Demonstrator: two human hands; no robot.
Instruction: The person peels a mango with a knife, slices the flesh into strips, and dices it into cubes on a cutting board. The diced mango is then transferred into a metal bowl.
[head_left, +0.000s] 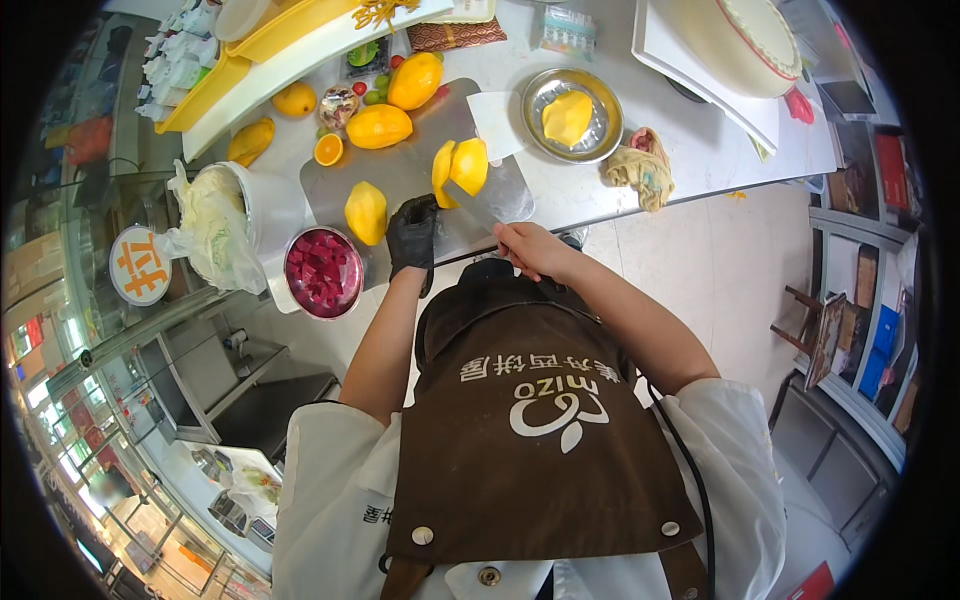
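My right hand point(533, 250) is closed around the handle of a knife point(482, 209), whose wide blade reaches left toward a peeled yellow mango point(443, 172). A thick mango slice point(468, 166) leans away from the rest on the blade's far side. My left hand point(411, 236), in a black glove, has its fingers curled against the near end of the mango. Another peeled mango point(366, 213) lies just left of the glove on the metal cutting board point(325, 184). The blade hides part of the cut fruit.
A steel bowl point(531, 97) with a mango piece point(567, 119) and a crumpled cloth point(640, 172) are at the right. Whole mangoes point(380, 127) and a halved orange point(328, 150) lie behind. A bowl of dark red cubes point(323, 273) and a lined bucket point(262, 205) stand left.
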